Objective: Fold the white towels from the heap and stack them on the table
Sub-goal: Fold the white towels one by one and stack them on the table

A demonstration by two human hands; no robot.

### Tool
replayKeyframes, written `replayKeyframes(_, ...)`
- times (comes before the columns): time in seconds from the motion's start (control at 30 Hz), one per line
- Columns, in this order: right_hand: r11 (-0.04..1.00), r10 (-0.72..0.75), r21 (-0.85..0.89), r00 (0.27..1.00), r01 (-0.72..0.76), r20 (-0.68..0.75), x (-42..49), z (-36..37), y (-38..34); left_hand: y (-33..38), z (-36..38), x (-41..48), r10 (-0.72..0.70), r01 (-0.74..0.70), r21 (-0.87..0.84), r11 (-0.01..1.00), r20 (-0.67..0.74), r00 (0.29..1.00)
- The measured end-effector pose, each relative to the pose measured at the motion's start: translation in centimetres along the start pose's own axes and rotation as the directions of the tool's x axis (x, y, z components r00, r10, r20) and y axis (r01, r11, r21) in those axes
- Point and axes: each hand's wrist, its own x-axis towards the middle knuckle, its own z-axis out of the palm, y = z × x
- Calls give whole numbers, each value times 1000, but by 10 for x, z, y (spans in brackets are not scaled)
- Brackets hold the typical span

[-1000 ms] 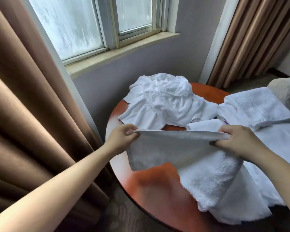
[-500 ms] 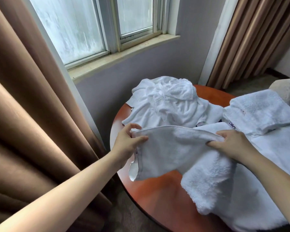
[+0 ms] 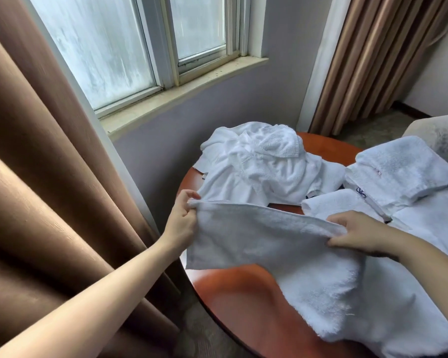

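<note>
Fingers (image 3: 189,196) of the left hand (image 3: 183,223) pinch the left corner of a white towel (image 3: 256,236), thumb and fingertips closed on its upper hem. The right hand (image 3: 360,233) grips the same hem further along, its fingers (image 3: 342,220) curled over the top edge and the thumb beneath. Between the two hands the hem runs in a nearly straight line, slightly lower on the right. The towel hangs from it above the near left part of the round reddish-brown counter (image 3: 243,301), and its fluffy lower portion sags onto the counter's near right side.

Behind the held towel, at the far side of the counter, lies the crumpled heap (image 3: 261,166) of white towels. To the right of the heap sits a folded stack (image 3: 401,171) of white towels, one showing a small dark blue emblem. More white cloth (image 3: 429,236) is spread flat below that stack, reaching the right edge of the view.

A brown curtain (image 3: 36,177) hangs at the left beside a window (image 3: 114,47) with a pale sill (image 3: 181,86). A second curtain (image 3: 367,60) hangs at the right, and part of a pale armchair (image 3: 445,135) shows beyond the stack.
</note>
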Motion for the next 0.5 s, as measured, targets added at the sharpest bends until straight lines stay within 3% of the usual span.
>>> replayKeyframes(0.1,1000,-21,5,1000,21,-6,2,7,-9,17,5,-1,103,-102,112,988,-3,995)
replayKeyframes(0.23,991,-108,68,989,116,-104,-2,20,-31,51,18,-17,241,-310,291,905,251,938)
replayKeyframes(0.33,974,-202,77,972,212,-124,-8,23,-47,78,41,-31,232,-523,581,624,501,834)
replayKeyframes(0.4,958,-275,43,950,284,-151,-14,25,-59,87,64,-37,230,-628,636,450,596,769)
replayKeyframes(0.5,940,-315,38,908,338,-277,-21,22,-69,94,85,-38,225,-668,632,393,638,736)
